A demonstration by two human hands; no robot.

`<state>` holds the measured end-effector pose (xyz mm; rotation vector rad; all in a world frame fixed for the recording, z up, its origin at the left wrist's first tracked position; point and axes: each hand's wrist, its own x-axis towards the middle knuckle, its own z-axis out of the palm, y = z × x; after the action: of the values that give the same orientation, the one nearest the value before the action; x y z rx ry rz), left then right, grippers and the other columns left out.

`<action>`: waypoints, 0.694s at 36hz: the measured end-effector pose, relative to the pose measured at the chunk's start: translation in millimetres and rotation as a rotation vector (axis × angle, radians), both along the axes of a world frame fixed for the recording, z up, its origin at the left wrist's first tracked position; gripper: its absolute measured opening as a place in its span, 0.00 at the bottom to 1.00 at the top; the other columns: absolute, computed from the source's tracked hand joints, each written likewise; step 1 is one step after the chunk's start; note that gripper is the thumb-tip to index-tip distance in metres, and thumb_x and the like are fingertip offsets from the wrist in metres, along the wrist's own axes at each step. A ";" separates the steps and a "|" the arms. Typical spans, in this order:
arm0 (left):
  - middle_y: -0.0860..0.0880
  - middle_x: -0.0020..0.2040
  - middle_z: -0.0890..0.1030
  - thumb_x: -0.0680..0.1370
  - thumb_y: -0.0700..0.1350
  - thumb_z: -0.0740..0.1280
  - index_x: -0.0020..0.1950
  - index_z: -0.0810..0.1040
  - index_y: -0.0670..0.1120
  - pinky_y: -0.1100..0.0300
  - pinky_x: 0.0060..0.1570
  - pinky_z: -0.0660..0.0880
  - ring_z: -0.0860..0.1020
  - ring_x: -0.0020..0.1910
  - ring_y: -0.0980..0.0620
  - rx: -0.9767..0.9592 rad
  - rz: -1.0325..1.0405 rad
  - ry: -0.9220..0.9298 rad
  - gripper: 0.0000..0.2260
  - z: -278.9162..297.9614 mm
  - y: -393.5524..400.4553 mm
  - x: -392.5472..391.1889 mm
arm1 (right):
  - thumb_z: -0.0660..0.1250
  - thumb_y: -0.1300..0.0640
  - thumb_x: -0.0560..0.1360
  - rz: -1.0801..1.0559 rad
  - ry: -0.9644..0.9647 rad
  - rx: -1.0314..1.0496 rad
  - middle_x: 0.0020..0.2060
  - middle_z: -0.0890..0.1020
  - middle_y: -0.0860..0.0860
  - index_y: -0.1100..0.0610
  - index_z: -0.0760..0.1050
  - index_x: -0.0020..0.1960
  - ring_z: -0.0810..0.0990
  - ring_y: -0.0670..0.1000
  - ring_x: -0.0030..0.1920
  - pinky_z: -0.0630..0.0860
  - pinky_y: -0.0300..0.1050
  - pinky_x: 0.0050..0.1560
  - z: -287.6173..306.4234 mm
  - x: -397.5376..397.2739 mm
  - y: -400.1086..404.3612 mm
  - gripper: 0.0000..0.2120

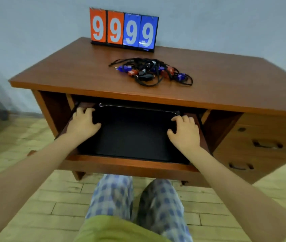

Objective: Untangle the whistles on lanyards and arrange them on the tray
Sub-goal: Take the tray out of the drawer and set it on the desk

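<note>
Both hands, the left hand (83,124) and right hand (185,131), curl round the black tray's (131,142) side edges to lift it from the pulled-out shelf (130,162) toward the far tangled whistles (151,71).

Head camera, looking forward and steeply down

It looks from above and close over the pulled-out shelf (131,163) under the surface (86,70), facing the wall; the wide lens bends the edges, and the person's knees fill the bottom.
</note>
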<state>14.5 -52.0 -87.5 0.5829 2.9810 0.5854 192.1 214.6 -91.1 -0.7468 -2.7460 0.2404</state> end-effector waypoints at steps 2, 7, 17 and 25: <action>0.37 0.71 0.63 0.77 0.50 0.67 0.76 0.60 0.44 0.49 0.60 0.71 0.69 0.66 0.36 0.030 -0.001 -0.020 0.30 2.0 -5.3 4.5 | 0.66 0.49 0.75 -0.107 0.007 -0.042 0.64 0.69 0.57 0.55 0.64 0.70 0.64 0.59 0.68 0.71 0.54 0.60 0.2 15.8 1.1 0.26; 0.37 0.67 0.71 0.77 0.45 0.67 0.73 0.64 0.41 0.53 0.51 0.74 0.75 0.59 0.39 0.099 0.029 -0.092 0.26 9.0 -8.7 4.7 | 0.61 0.55 0.79 -0.217 -0.019 -0.284 0.66 0.70 0.60 0.61 0.59 0.74 0.74 0.61 0.61 0.74 0.50 0.53 4.4 32.4 -2.5 0.26; 0.40 0.51 0.81 0.77 0.39 0.62 0.54 0.79 0.38 0.56 0.45 0.74 0.78 0.50 0.41 0.220 0.106 -0.202 0.10 17.6 -6.3 -1.0 | 0.57 0.60 0.79 -0.261 -0.027 -0.580 0.49 0.79 0.57 0.62 0.68 0.67 0.79 0.56 0.44 0.72 0.46 0.38 22.0 35.1 12.1 0.18; 0.43 0.48 0.79 0.80 0.45 0.61 0.51 0.77 0.41 0.57 0.43 0.69 0.77 0.47 0.45 0.295 0.063 -0.327 0.09 31.8 -6.2 16.2 | 0.54 0.64 0.80 -0.301 0.032 -0.693 0.43 0.75 0.54 0.64 0.64 0.70 0.75 0.52 0.39 0.70 0.41 0.33 39.0 57.5 13.8 0.18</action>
<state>30.8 -58.2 -55.7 0.3638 2.6307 1.0275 249.6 228.4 -52.1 -1.2842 -2.4528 1.1492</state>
